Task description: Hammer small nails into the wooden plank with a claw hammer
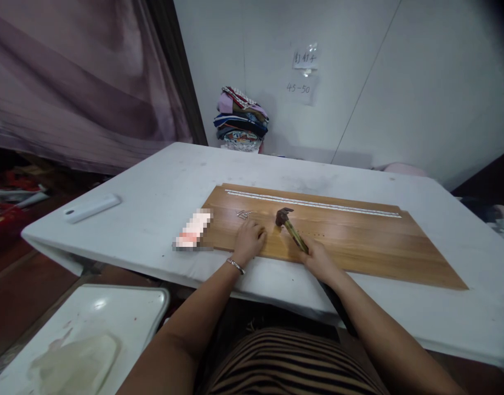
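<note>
My right hand (pixel 321 262) grips the hammer (pixel 293 231); left hand (pixel 249 240) beside the nails (pixel 242 214), hold unclear. I'd start with light, square taps.

The long brown wooden board (pixel 371 238) was streaked with darker grain, the metal-headed claw hammer (pixel 292 231) rusty brown above a yellowish handle (pixel 296 239), the draped fabric curtain (pixel 79 82) mauve, the cloth-covered table (pixel 153 181) white (faintly smudged grey), the fabric top (pixel 293 362) striped black and tan
</note>
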Demonstrator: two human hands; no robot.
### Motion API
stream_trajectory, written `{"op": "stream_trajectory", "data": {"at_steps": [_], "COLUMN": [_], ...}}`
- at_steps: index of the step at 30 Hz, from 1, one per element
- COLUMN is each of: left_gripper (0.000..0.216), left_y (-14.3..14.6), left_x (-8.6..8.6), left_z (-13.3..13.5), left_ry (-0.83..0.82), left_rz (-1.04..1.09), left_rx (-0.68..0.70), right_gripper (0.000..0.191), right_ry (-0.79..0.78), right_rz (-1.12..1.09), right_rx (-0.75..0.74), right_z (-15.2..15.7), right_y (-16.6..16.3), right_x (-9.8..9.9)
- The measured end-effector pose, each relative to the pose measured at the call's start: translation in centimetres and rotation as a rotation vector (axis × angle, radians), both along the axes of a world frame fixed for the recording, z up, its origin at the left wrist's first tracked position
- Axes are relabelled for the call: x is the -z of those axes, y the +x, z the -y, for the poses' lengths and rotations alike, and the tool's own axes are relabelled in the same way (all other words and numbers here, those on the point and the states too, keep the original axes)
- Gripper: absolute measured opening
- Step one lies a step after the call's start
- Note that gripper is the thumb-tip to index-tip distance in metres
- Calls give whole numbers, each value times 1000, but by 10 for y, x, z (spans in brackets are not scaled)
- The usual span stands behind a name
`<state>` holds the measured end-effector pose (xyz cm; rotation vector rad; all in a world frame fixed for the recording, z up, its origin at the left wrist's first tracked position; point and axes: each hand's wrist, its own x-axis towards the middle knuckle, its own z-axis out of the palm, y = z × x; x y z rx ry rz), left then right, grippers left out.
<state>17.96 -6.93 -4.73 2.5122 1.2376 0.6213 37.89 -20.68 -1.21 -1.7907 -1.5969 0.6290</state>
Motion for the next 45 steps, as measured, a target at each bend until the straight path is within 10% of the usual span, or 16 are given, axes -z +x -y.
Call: {"op": "stream_trajectory", "data": {"at_steps": [45], "left_gripper": [14], "left_y": [-1], "left_x": [3], "left_z": [0], "left_ry": [12], "left_rz": [-8], "left_rx": [-13], "right_gripper": [51], "right_ry": [3], "right_rz": [25], "right_rx": [-5], "right_z": [1], "right_y": [0], "right_x": [1]}}
